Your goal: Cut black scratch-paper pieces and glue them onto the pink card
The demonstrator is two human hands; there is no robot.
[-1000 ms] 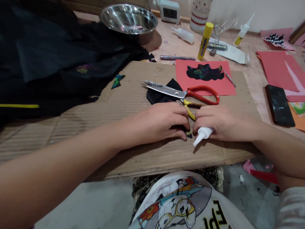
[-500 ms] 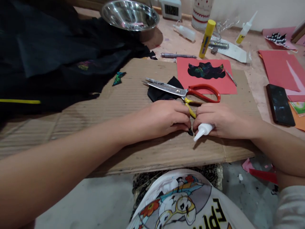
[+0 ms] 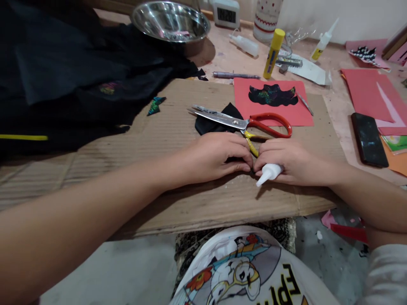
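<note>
My left hand (image 3: 219,157) rests on the cardboard sheet (image 3: 165,169) with its fingers curled over a small black paper scrap, which is now almost hidden. My right hand (image 3: 294,163) lies beside it, fingertips touching the left hand's, and grips a white glue bottle (image 3: 269,173) whose nozzle points down and to the left. Just behind both hands lie red-handled scissors (image 3: 241,123) across a black paper piece (image 3: 206,125).
A red card (image 3: 302,114) with a black scalloped cutout (image 3: 272,95) lies behind the scissors. Black cloth (image 3: 79,80) covers the left. At the back stand a steel bowl (image 3: 171,23), a yellow glue stick (image 3: 272,53), glue bottles and a clock. A black phone (image 3: 369,140) lies at the right.
The small black scrap showed between my fingertips earlier; my left fingers have closed over it and it is now hidden. Both hands have stayed in place.
</note>
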